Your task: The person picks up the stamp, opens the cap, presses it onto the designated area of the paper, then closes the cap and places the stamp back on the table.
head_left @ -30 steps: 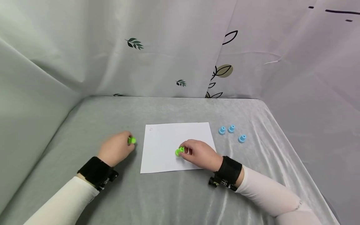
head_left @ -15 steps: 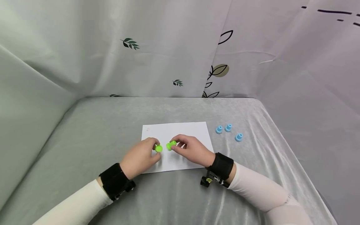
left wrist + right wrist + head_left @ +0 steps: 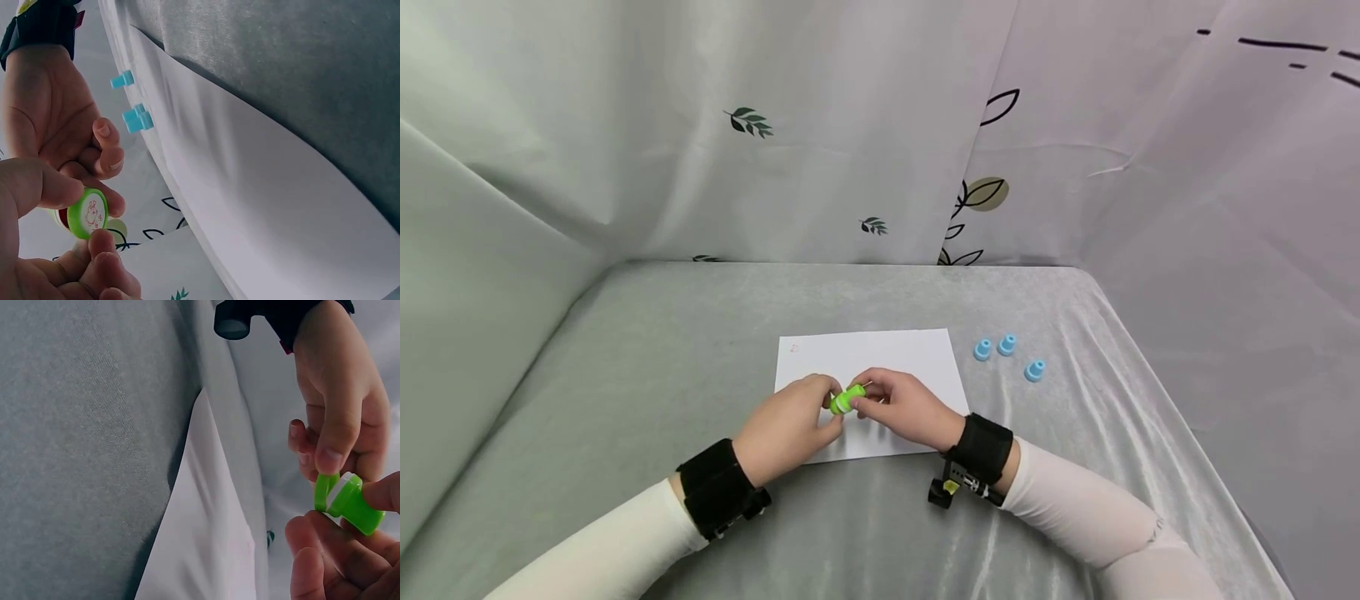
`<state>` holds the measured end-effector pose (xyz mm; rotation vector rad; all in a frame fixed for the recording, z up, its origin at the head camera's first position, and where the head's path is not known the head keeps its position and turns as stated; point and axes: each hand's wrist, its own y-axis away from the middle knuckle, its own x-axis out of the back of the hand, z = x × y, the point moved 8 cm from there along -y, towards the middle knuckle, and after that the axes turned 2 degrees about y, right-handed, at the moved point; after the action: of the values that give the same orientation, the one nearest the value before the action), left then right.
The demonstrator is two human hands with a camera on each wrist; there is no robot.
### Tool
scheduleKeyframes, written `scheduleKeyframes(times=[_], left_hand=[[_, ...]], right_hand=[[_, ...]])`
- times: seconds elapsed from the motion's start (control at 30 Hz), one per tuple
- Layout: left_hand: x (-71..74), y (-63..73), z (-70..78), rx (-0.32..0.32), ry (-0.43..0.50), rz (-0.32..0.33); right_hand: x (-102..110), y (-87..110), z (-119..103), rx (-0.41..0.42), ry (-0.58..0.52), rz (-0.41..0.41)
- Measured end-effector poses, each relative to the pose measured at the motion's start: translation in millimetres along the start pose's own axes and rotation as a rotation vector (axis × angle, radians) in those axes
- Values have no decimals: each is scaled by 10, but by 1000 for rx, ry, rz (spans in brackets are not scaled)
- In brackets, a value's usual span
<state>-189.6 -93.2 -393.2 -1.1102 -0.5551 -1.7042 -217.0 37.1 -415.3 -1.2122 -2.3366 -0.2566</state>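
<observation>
Over the white paper [image 3: 895, 354], both hands meet at a small bright green stamp. My right hand [image 3: 913, 408] pinches the stamp body [image 3: 362, 511], which has a white rim at its end. Between thumb and fingers, my left hand [image 3: 786, 425] holds the round green cap [image 3: 321, 490]; the cap sits right at that white rim, slightly angled. In the left wrist view, the cap's white disc [image 3: 94, 212] shows a small red drawing. Part of the stamp is hidden behind fingers.
Several items lie about: three light-blue stamps stand right of the paper, one blue stamp [image 3: 1035, 371] nearer me. A faint reddish print [image 3: 795, 348] marks the paper's upper left corner. Grey cloth [image 3: 700, 317] covers the table, with pale curtains [image 3: 820, 167] around.
My left hand has moved right with the cap, from beside the paper to over it. My right hand has raised the stamp and shifted slightly left; cap and stamp have come together.
</observation>
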Motion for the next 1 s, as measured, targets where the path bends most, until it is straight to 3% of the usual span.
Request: scheduleKeyframes(times=[0.47, 1.0], left_hand=[[48, -60, 43, -39, 31, 50], [18, -85, 67, -71, 55, 35]], right_hand=[[60, -18, 22, -27, -53, 28], [96, 34, -45, 14, 99, 63]])
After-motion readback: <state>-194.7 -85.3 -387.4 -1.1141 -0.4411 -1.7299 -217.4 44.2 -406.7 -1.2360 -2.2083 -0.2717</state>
